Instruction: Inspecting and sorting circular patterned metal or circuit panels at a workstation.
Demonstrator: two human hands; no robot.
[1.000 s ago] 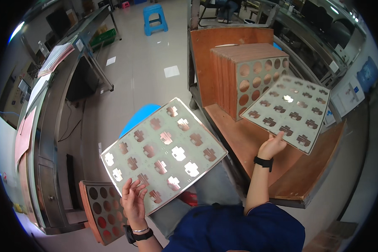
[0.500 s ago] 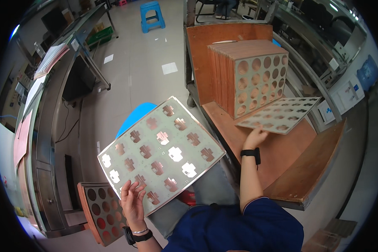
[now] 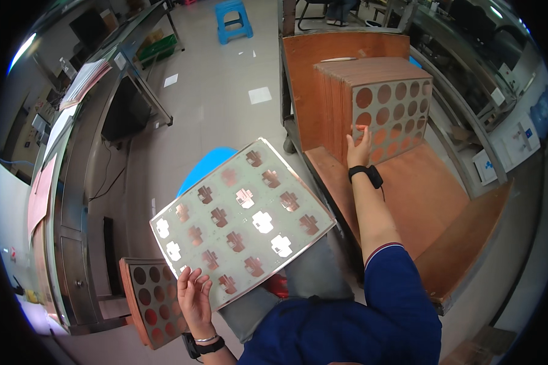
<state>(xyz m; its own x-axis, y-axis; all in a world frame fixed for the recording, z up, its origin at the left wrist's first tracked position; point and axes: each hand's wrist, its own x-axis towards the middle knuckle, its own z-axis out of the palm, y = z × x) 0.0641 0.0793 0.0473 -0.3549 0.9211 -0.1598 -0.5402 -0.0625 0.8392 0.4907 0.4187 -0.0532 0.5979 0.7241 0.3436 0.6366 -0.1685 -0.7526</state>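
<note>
R hand (image 3: 359, 149) at stack (image 3: 335, 112) front, grip can't tell; L hand (image 3: 195, 299) loosely open by panel (image 3: 225, 207) edge. Prob. squaring step; next needs flat push.

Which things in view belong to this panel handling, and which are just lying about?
Likely job things:
patterned panel by the left hand
panel stack by the right hand
wooden-walled cart

Apparently unrelated:
far blue stool
green bin
white floor sheets

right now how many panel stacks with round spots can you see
2: a large stack on the brown cart, right; a smaller stack, lower left; others may be hidden.
</note>
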